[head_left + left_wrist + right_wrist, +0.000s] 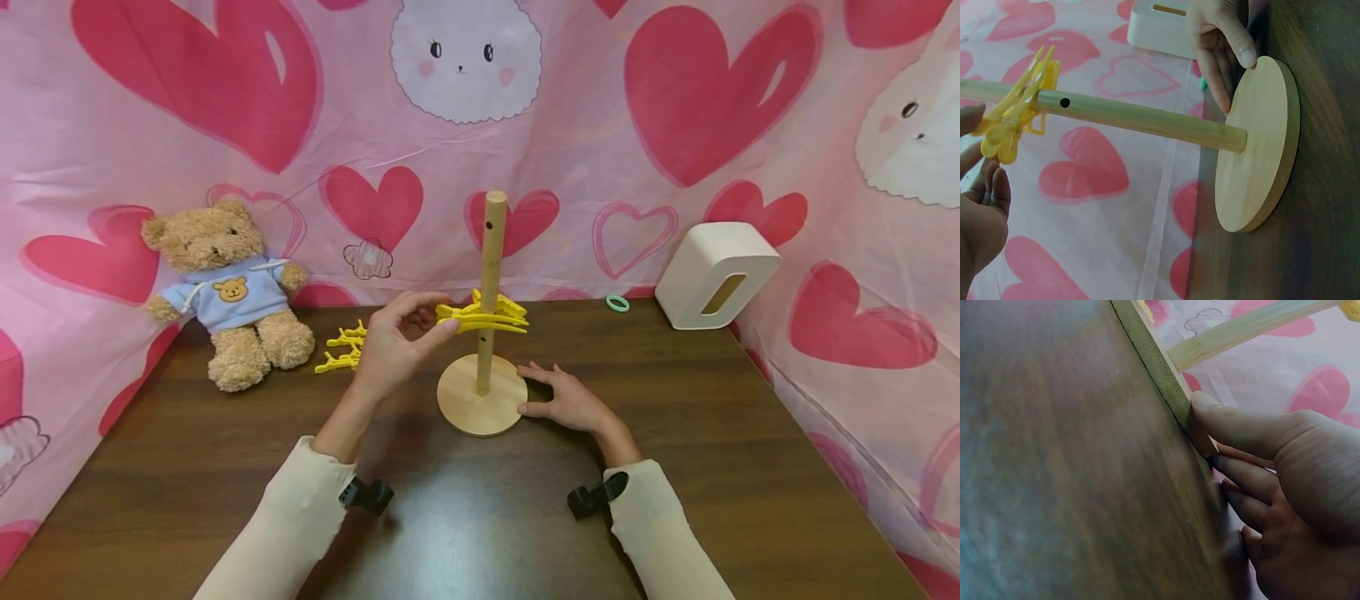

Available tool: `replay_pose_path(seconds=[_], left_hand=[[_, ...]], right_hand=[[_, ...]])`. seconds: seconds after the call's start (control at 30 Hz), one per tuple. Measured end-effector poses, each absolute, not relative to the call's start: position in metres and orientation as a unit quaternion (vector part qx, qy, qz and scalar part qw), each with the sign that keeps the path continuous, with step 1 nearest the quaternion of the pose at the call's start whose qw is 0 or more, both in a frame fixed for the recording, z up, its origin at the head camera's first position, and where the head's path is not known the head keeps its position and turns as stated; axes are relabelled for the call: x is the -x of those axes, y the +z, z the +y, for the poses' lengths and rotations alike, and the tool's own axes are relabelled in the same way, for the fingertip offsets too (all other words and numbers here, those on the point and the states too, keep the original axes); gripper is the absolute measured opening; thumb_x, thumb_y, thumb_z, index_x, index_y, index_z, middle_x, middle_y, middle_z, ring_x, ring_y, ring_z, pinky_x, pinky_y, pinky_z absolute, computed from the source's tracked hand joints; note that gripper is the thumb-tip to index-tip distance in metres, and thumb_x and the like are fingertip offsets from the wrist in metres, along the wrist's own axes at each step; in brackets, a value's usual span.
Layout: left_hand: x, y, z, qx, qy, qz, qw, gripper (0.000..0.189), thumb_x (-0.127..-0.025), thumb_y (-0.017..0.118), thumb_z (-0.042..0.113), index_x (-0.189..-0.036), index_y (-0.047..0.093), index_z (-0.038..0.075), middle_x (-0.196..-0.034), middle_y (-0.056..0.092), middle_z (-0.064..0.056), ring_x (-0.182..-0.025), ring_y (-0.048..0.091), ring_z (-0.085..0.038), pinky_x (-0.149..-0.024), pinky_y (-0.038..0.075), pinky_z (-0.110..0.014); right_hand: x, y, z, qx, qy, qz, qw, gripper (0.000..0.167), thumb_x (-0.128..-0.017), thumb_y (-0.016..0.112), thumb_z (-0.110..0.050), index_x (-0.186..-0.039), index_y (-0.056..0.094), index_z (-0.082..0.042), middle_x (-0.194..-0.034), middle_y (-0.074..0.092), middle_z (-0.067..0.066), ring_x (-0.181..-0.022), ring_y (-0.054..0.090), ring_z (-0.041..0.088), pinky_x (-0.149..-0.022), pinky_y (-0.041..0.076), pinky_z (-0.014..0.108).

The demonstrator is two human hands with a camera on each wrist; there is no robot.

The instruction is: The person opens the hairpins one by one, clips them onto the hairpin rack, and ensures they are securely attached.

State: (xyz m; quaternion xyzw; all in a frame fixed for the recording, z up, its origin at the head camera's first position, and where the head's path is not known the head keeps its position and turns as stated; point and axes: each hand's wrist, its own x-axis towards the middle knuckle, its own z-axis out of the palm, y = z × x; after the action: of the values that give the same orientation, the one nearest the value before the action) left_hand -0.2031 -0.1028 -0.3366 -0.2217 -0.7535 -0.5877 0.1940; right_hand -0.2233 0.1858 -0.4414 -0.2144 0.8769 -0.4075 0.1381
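Note:
A round wooden base carries an upright wooden post with drilled holes. Around the post, partway up, sits a yellow plastic clip with long tapered prongs; in the left wrist view its rounded handles point toward my left hand. My left hand holds the clip's handle end between thumb and fingers. Down at the base, my right hand grips the right side of the rim, thumb and fingers set apart along it. The right wrist view shows the thumb pressed at the disc's edge.
More yellow clips lie on the brown table, partly behind my left hand. A teddy bear in a blue top sits at the back left. At the back right stand a white box with a slot and a small green ring.

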Motion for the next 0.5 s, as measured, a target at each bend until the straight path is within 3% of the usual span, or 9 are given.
replay_pose_path(seconds=[0.5], left_hand=[[0.201, -0.339, -0.121, 0.220, -0.591, -0.754, 0.184, 0.035, -0.086, 0.080, 0.006, -0.121, 0.071, 0.004, -0.111, 0.068, -0.013, -0.091, 0.060, -0.023, -0.080, 0.052, -0.024]], right_hand=[[0.224, -0.442, 0.185, 0.214, -0.400, 0.881, 0.136, 0.068, -0.091, 0.077, -0.028, -0.150, 0.050, -0.006, -0.158, 0.038, 0.018, -0.151, 0.011, 0.043, -0.119, 0.007, 0.063]])
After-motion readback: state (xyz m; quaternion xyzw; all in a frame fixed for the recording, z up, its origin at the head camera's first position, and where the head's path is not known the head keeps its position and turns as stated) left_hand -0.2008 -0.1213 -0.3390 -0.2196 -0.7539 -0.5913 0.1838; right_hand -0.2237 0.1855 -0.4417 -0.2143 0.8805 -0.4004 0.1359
